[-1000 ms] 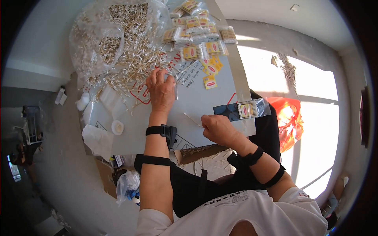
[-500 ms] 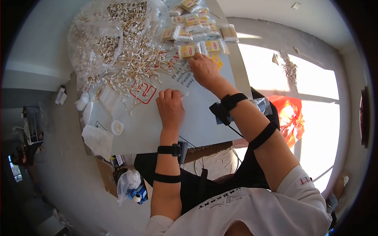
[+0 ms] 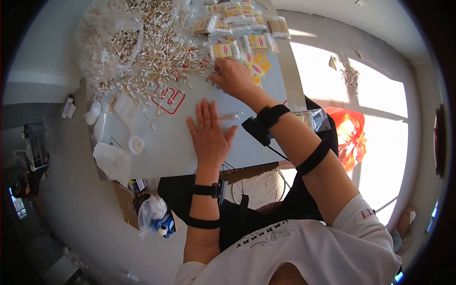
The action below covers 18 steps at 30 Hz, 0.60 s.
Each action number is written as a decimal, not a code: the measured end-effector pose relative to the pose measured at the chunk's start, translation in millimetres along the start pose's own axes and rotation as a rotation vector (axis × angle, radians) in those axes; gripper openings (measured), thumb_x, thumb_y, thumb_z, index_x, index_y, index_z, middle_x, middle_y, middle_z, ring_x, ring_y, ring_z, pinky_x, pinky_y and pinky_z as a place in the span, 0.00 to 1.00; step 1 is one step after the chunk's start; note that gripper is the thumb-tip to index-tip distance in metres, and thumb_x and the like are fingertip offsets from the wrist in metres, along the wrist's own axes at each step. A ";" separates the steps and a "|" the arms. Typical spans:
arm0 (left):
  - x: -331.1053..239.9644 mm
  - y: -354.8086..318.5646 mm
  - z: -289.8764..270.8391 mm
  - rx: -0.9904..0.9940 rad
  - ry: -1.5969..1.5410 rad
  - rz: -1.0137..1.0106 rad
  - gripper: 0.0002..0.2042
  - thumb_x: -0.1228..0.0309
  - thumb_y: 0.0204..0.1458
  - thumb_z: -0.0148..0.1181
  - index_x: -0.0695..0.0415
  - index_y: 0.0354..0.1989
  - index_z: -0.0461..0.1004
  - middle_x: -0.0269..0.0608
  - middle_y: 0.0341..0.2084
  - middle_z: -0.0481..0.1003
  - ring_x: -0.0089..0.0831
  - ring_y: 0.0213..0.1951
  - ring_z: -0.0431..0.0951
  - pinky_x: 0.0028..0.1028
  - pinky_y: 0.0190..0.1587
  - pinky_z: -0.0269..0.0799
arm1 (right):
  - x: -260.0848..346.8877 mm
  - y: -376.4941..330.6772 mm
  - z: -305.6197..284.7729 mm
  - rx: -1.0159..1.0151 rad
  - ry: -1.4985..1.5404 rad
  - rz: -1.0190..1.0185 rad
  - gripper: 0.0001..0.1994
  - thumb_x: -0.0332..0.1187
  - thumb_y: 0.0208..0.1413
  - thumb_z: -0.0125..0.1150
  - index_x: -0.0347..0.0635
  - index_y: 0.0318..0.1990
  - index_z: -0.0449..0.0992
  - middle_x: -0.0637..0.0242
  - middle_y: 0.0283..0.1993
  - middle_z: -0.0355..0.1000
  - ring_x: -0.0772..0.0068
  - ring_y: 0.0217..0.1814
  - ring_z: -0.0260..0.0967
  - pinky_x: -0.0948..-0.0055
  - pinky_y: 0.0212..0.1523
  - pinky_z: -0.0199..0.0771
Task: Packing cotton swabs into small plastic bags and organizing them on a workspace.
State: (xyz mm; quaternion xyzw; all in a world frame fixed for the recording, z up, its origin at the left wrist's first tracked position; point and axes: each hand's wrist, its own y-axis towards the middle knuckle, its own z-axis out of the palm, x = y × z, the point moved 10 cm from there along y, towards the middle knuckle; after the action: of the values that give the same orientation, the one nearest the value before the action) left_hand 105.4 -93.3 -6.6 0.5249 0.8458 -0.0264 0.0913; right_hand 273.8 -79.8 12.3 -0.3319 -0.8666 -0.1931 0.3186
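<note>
Both hands have shifted since half a second ago: the left hand (image 3: 209,135), curled then, now lies flat on the grey table (image 3: 164,142), and the right hand (image 3: 232,78) has slid a little leftward, toward the loose pile of cotton swabs (image 3: 171,57). The left fingers are spread and straight, thumb held out to the side; a few separate swabs (image 3: 229,116) lie just beside them, their other ends hidden by the hand. The right fingers are bent, their tips near the pile's right edge; whether they pinch anything, I cannot tell. A second ago this hand was low near the table's front edge with a single swab; that spot is now crossed by the right forearm, which partly covers a clear packet of swabs (image 3: 304,118) at the table's right side. Yellow cards (image 3: 256,66), more hidden half a second ago, now show more fully to the right of the right hand. The pile spills from a big clear plastic bag (image 3: 107,52) at the upper left, with filled packets (image 3: 237,16) stacked to its right. Nearer the left front corner, a small white dish (image 3: 136,145) sits beside a crumpled white tissue (image 3: 112,161).
</note>
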 end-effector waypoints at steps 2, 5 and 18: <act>-3.5 -5.0 -1.1 0.019 0.020 -0.012 0.43 0.43 0.53 0.50 0.61 0.69 0.45 0.51 0.69 0.46 0.46 0.71 0.43 0.56 0.67 0.36 | 1.0 5.3 3.5 0.030 -0.036 0.013 0.13 0.38 0.45 0.66 0.38 0.32 0.73 0.56 0.33 0.74 0.50 0.38 0.72 0.57 0.39 0.71; -4.6 -10.9 1.1 0.035 0.033 -0.034 0.44 0.44 0.53 0.52 0.62 0.69 0.44 0.52 0.69 0.46 0.46 0.71 0.43 0.58 0.66 0.35 | 2.5 10.0 7.5 0.033 -0.081 0.016 0.14 0.39 0.44 0.66 0.38 0.31 0.73 0.55 0.33 0.73 0.50 0.39 0.72 0.57 0.39 0.71; -14.3 -15.1 -1.2 -0.016 -0.058 0.035 0.40 0.49 0.52 0.55 0.59 0.68 0.49 0.47 0.69 0.49 0.44 0.70 0.47 0.57 0.66 0.37 | -16.9 0.8 9.7 0.071 -0.116 0.127 0.06 0.31 0.43 0.57 0.39 0.26 0.77 0.51 0.29 0.75 0.47 0.34 0.74 0.54 0.35 0.74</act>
State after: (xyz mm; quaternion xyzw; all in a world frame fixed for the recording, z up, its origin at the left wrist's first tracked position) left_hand 98.0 -112.6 -3.5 0.5381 0.8336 -0.0331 0.1203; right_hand 280.1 -81.6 -6.1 -0.3855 -0.8670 -0.1222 0.2912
